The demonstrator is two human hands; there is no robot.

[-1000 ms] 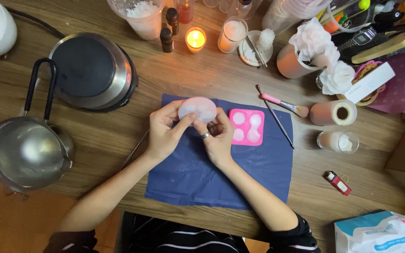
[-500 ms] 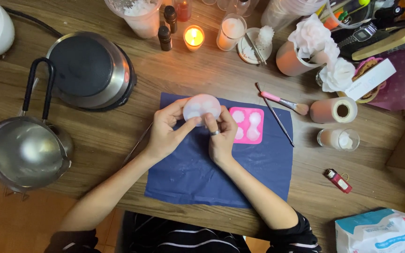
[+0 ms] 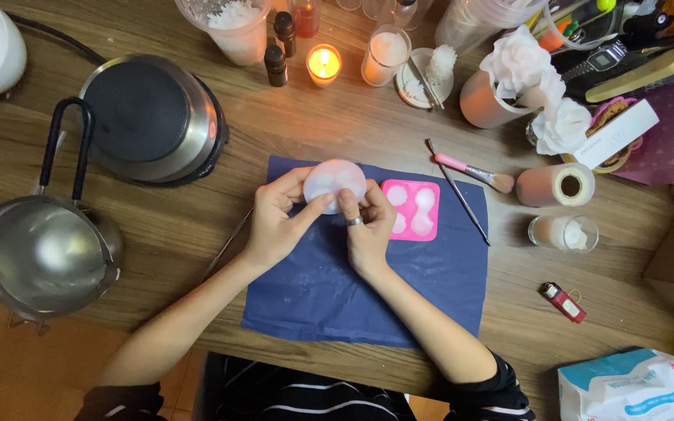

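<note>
Both my hands hold a round, pale pink translucent mould [image 3: 335, 180] over the top edge of a dark blue cloth [image 3: 329, 288]. My left hand [image 3: 274, 222] grips its left side, thumb pressing the face. My right hand [image 3: 367, 226], with a ring on one finger, pinches its lower right edge. Just to the right a pink silicone mould [image 3: 411, 209] with several pale filled cavities lies on the cloth.
A hot plate [image 3: 150, 117] and a steel pouring pot [image 3: 44, 249] stand at the left. A lit candle [image 3: 324, 64], small bottles, jars and a cup of white flakes line the back. Brush [image 3: 473, 171], thin metal tool, tape roll [image 3: 555, 185], lighter [image 3: 562, 302] and tissue pack [image 3: 629, 386] lie right.
My hands and the round mould stay in about the same place; the fingers have shifted slightly on its edge.
</note>
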